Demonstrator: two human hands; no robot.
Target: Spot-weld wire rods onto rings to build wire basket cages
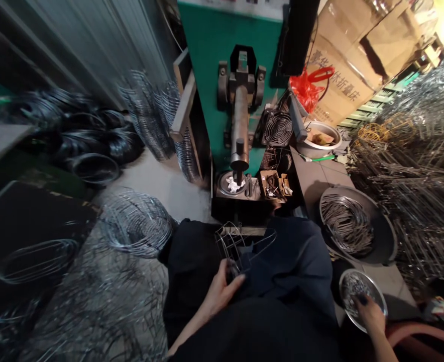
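In my lap, my left hand (225,289) is closed around the near end of a small bent-wire frame (231,241), a basket-like piece with a long wire loop reaching to the right. My right hand (370,312) is down in a round metal bowl (383,307) at my right side, its fingertips among small shiny metal pieces (353,286). Those fingertips are dark and partly hidden, so their grip does not show. Directly ahead stands a green machine (203,65) with a thick metal cylinder arm (240,125) pointing toward me.
A wide dark basin (385,241) of bent wire pieces (346,221) stands at the right, beside piled wire racks (429,201). Round wire baskets (137,221) lie at the left. Below the machine arm are a round dish (224,188) and small cardboard boxes (270,183).
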